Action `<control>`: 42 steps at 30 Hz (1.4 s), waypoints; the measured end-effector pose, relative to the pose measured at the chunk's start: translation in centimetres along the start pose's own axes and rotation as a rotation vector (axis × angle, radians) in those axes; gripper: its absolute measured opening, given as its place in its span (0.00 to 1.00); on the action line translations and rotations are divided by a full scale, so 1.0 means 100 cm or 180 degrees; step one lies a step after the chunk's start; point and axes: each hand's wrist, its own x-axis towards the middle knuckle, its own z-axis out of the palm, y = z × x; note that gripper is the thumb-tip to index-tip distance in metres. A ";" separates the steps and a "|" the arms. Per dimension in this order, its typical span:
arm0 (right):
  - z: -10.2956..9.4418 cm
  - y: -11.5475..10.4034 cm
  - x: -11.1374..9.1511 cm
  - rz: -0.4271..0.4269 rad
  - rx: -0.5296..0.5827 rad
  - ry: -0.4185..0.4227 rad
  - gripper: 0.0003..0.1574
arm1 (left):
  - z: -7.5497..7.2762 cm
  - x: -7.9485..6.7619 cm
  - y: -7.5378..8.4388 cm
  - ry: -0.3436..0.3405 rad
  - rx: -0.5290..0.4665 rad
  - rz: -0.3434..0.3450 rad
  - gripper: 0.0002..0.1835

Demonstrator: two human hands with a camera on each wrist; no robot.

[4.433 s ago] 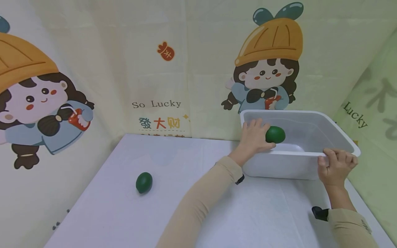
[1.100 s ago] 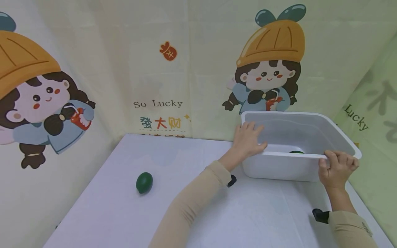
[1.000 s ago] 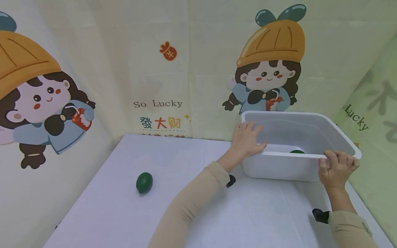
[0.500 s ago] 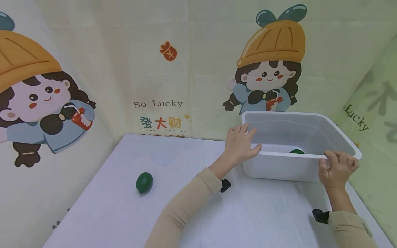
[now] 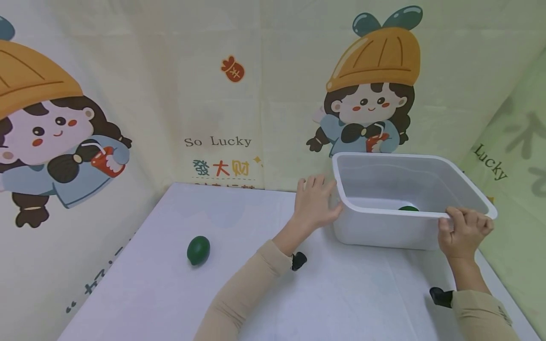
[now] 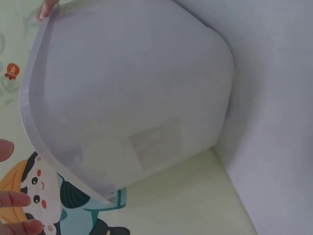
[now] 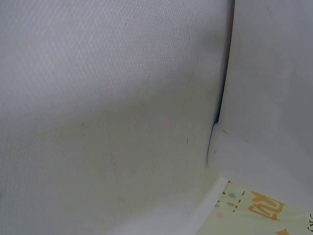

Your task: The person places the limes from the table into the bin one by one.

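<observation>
A white plastic tub (image 5: 384, 229) stands at the table's back right. My right hand (image 5: 465, 232) grips its front rim near the right corner, fingers hooked over the edge. Only the top of a green lime (image 5: 408, 208) shows inside; the front wall hides the rest. Just left of the tub is my left hand (image 5: 313, 203), fingers spread and holding nothing, the thumb close to the rim. In the left wrist view its fingertips (image 6: 14, 199) lie apart beside the tub's outer wall (image 6: 132, 73). Another green lime (image 5: 198, 250) lies on the table at the left.
A white cloth covers the table (image 5: 341, 293). Printed backdrop cloth (image 5: 281, 94) with cartoon figures rises behind and at both sides, close to the tub. The right wrist view mostly shows plain pale surfaces up close.
Earlier my left hand held a lime inside the tub; that lime now lies on the tub floor. The left hand has drawn back leftward over the rim. The right hand has stayed on the rim.
</observation>
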 end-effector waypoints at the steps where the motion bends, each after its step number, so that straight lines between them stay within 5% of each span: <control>1: 0.000 0.000 0.000 -0.0001 -0.0003 0.0006 0.39 | 0.000 -0.002 -0.002 0.0018 -0.0011 -0.0021 0.25; 16: -0.002 -0.021 0.011 0.0016 0.0070 0.0029 0.40 | 0.000 -0.021 -0.026 0.0142 0.0084 -0.0154 0.28; 42: 0.000 -0.006 0.002 0.0005 0.0023 0.0029 0.41 | -0.001 -0.054 -0.063 0.0484 0.0102 -0.0415 0.27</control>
